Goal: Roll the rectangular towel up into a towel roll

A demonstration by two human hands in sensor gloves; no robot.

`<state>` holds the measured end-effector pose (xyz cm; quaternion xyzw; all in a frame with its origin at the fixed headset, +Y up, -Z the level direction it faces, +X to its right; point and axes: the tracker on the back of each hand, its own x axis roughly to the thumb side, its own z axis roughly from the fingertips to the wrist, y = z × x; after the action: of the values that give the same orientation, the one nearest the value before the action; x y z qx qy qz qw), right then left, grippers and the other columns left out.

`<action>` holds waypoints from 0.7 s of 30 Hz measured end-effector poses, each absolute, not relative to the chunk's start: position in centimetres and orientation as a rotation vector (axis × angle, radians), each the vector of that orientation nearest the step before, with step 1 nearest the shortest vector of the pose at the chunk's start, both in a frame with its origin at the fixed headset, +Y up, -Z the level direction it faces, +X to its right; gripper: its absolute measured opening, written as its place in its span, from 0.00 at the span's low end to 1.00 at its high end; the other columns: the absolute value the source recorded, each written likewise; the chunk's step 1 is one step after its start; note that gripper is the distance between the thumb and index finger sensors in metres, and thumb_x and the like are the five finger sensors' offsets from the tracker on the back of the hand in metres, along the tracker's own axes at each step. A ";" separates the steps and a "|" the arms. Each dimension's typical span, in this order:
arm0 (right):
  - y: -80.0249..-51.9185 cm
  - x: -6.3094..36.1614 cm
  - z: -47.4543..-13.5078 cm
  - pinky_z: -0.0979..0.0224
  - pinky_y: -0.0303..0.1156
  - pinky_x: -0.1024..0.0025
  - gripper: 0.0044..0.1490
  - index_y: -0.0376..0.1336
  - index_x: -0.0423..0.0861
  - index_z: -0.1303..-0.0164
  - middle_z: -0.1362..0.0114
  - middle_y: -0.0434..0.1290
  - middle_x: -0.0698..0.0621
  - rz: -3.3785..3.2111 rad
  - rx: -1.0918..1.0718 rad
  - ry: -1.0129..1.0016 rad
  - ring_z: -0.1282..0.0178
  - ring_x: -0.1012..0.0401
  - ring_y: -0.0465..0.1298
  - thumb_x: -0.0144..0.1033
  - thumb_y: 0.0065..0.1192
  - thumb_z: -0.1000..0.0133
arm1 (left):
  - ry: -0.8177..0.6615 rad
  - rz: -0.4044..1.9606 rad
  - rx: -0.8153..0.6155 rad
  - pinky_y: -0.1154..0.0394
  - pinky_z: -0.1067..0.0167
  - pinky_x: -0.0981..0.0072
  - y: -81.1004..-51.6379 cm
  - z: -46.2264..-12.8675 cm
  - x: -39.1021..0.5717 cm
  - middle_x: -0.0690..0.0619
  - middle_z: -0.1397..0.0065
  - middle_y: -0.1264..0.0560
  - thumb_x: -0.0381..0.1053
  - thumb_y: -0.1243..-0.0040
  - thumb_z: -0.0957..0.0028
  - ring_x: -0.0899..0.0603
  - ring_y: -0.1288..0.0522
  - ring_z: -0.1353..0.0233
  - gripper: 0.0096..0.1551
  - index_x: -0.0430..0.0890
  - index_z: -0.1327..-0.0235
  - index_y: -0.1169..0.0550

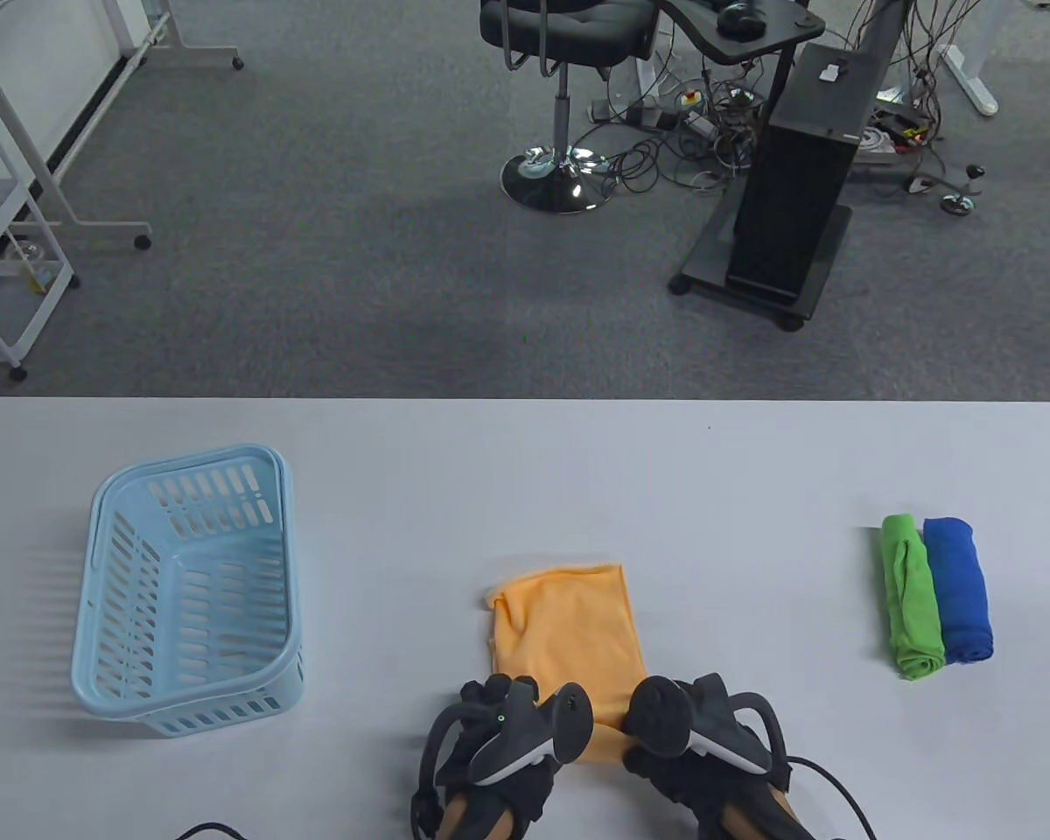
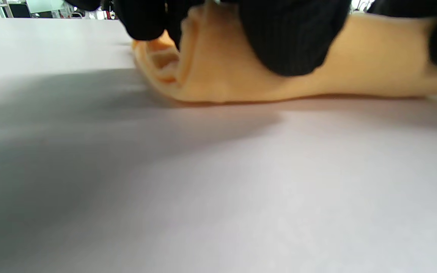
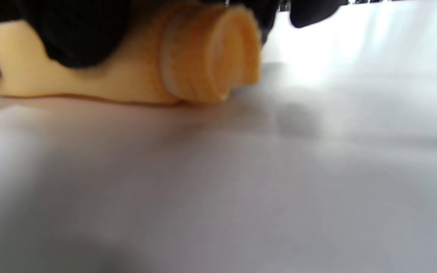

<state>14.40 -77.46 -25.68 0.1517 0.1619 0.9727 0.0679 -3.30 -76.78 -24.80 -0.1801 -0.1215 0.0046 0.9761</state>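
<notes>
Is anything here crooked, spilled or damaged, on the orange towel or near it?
Only one small thing: the orange towel has its far left corner curled up, not flat. The roll under both hands looks even, and nothing is spilled or damaged.

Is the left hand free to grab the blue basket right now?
Probably not: the left hand is busy on the orange towel, rolling it with the right hand; nothing blocks the basket.

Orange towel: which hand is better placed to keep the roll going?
Neither alone; if forced, right. Both the left hand and right hand grip the rolled near end of the orange towel. The right wrist view shows a tight spiral at its end; the left end looks looser.
</notes>
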 end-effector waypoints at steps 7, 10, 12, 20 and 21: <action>-77.3 15.0 -26.1 0.24 0.54 0.39 0.34 0.73 0.49 0.49 0.28 0.62 0.47 2.904 0.404 0.421 0.24 0.48 0.61 0.51 0.56 0.61 | -0.232 0.079 -0.346 0.44 0.30 0.28 -76.9 -25.3 -4.2 0.50 0.33 0.23 0.54 0.42 0.60 0.35 0.32 0.25 0.29 0.57 0.41 0.19; -77.5 15.1 -26.2 0.23 0.52 0.40 0.39 0.61 0.54 0.36 0.25 0.55 0.46 2.903 0.389 0.440 0.23 0.47 0.57 0.48 0.62 0.60 | -0.224 0.086 -0.334 0.44 0.30 0.28 -76.8 -25.5 -4.2 0.50 0.36 0.21 0.54 0.42 0.60 0.35 0.31 0.26 0.30 0.57 0.41 0.19; -77.4 14.9 -26.2 0.23 0.52 0.40 0.38 0.58 0.54 0.37 0.25 0.52 0.46 2.827 0.382 0.444 0.22 0.47 0.56 0.45 0.65 0.60 | -0.221 0.090 -0.299 0.43 0.31 0.27 -76.6 -25.6 -4.1 0.49 0.39 0.19 0.54 0.38 0.60 0.36 0.28 0.28 0.32 0.58 0.37 0.24; -77.3 14.0 -25.7 0.24 0.57 0.42 0.31 0.68 0.52 0.45 0.29 0.64 0.48 2.980 0.454 0.334 0.25 0.49 0.65 0.46 0.60 0.60 | -0.229 0.052 -0.315 0.42 0.31 0.28 -76.5 -25.3 -3.7 0.46 0.34 0.22 0.56 0.38 0.58 0.34 0.30 0.26 0.29 0.59 0.40 0.24; -77.3 14.1 -25.8 0.24 0.57 0.41 0.34 0.68 0.51 0.44 0.28 0.63 0.47 2.955 0.446 0.358 0.25 0.48 0.64 0.50 0.60 0.61 | -0.225 0.044 -0.339 0.41 0.31 0.28 -76.5 -25.1 -3.6 0.45 0.33 0.23 0.56 0.39 0.56 0.34 0.31 0.26 0.30 0.57 0.37 0.26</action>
<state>14.05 -77.35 -25.75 0.1478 0.1188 0.9796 0.0661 -3.58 -76.50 -25.14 -0.1683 -0.1117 0.0216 0.9791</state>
